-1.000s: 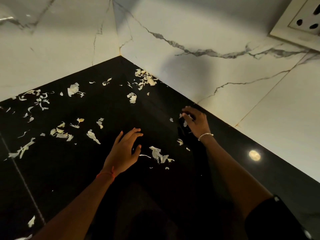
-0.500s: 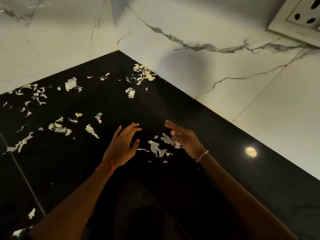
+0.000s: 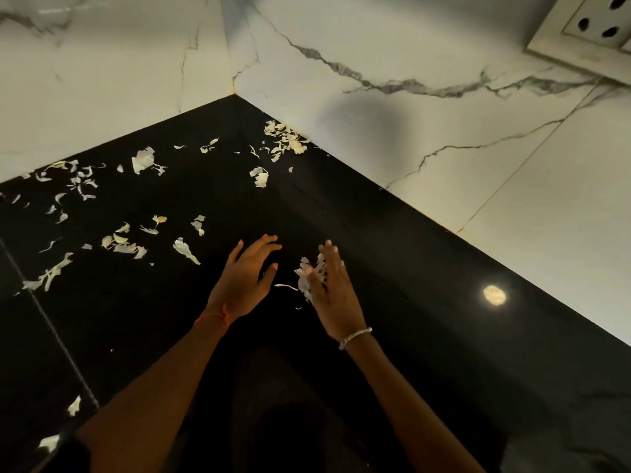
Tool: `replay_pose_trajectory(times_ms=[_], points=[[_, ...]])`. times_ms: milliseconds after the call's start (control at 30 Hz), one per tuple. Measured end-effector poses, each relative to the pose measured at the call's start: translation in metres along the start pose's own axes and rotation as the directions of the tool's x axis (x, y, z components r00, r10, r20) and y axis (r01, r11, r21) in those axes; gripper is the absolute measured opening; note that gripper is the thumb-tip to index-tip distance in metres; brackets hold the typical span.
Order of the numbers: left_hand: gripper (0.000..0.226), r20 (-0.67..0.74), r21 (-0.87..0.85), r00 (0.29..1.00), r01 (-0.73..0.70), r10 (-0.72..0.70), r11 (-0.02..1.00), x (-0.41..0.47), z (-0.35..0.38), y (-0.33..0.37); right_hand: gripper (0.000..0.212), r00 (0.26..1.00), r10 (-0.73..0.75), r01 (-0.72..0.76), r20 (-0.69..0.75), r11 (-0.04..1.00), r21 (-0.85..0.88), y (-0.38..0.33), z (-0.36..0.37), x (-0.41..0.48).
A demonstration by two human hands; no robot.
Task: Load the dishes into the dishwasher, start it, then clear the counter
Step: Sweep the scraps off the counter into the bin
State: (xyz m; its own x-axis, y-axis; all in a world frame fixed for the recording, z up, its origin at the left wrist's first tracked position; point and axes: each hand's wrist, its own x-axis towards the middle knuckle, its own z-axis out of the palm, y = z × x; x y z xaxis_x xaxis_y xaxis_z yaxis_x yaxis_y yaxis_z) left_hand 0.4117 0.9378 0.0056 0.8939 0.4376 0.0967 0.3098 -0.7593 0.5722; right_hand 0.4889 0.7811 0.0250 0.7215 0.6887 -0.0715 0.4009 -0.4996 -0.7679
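Since the earlier frame, the right hand (image 3: 336, 295) has been drawn leftward, closer to the left hand (image 3: 244, 285), and the loose scraps have been bunched against it. The right fingers (image 3: 333, 257) are held straight and close together, their inner side touching a small heap of pale peel scraps (image 3: 309, 273). The left fingers (image 3: 263, 245) are gently curved and slightly spread, with the thumb held apart, and nothing is gripped by them; whether they touch the surface cannot be told. The heap lies between the two hands on a glossy black surface (image 3: 392, 268). A beaded bracelet (image 3: 355, 337) is worn on the right wrist and a red thread (image 3: 213, 317) on the left. More peel pieces (image 3: 124, 244) are scattered across the surface to the left, and a cluster (image 3: 285, 138) lies against the white marbled wall (image 3: 409, 148) near the corner. A round light reflection (image 3: 494, 295) is seen on the surface to the right. A wall socket (image 3: 594, 32) is partly seen at the upper right.
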Motion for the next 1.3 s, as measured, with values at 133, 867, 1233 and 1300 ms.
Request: replay_pose_trajectory(times_ms=[133, 867, 1233, 1300], points=[[0.04, 0.004, 0.002, 1.0, -0.003, 0.003, 1.0, 0.0, -0.002, 0.001, 0.059, 0.999, 0.025, -0.02, 0.026, 0.984, -0.177, 0.012, -0.019, 0.037], [0.033, -0.08, -0.49, 0.979, 0.123, -0.185, 0.863, -0.004, -0.011, 0.003, 0.038, 0.847, -0.33, 0.232, 0.417, 0.935, 0.268, -0.002, -0.003, 0.02], [0.035, -0.078, -0.444, 0.986, 0.099, -0.149, 0.89, -0.004, -0.009, 0.0, 0.051, 0.974, -0.152, 0.189, 0.17, 0.955, -0.229, 0.0, 0.013, -0.016], [0.036, -0.069, -0.417, 0.988, 0.1, -0.141, 0.903, -0.004, -0.01, 0.0, 0.046, 0.947, -0.236, 0.272, 0.216, 0.95, -0.154, -0.009, 0.024, -0.028]])
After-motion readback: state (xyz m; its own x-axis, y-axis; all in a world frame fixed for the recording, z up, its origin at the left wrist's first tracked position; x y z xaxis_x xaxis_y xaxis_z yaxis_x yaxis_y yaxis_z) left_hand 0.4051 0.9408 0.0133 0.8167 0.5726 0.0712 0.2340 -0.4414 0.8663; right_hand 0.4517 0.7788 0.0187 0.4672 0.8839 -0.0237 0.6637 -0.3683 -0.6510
